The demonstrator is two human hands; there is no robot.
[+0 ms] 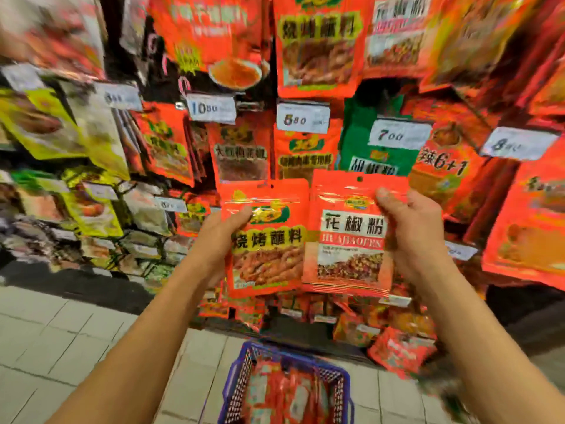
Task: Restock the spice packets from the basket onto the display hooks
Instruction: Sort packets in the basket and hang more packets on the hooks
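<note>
My left hand (218, 240) grips a red barbecue-dip packet (266, 258) by its left edge, thumb on the front. My right hand (412, 231) holds a thin stack of red pepper-powder packets (348, 258) by the upper right side. Both are upright at chest height in front of the display, side by side, the right stack slightly overlapping the left packet. Matching barbecue-dip packets (318, 47) hang at the top centre and matching pepper-powder packets (397, 35) to their right. A blue basket (235, 381) with more red packets stands on the floor below.
Rows of hanging red packets fill the wall, with white price tags (302, 117) on the hook ends. A green packet (367, 154) hangs behind my right hand. Yellow and green packets (91, 209) hang at left. Loose red packets (400, 350) lie low at right. Pale tiled floor (61, 347) spreads at left.
</note>
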